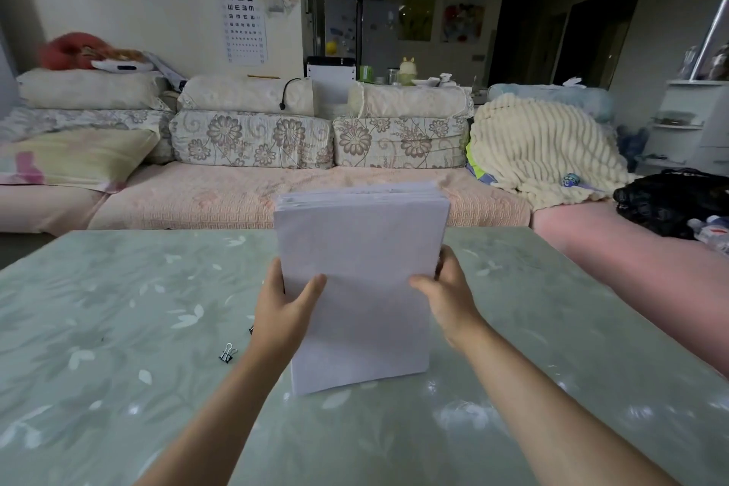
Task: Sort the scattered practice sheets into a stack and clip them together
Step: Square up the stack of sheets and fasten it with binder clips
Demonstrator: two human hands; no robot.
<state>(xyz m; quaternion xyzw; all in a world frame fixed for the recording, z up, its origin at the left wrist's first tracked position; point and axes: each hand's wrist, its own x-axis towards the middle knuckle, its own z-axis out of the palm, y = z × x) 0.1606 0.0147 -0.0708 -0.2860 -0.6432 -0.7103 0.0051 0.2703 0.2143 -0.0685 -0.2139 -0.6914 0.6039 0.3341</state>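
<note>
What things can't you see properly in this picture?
All in the head view:
Writing on the stack of sheets: too faint and blurred to read.
Fingers of the left hand and right hand: hidden behind the stack.
Small dark thing: mostly behind the left hand's wrist, maybe a binder clip.
Eye chart: top cut off by the frame edge.

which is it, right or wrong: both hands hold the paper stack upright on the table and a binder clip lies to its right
Wrong in one respect: the head view shows the binder clip lying left of the paper stack, by the left forearm, not right. The left hand and right hand do hold the stack upright on the table.
</note>
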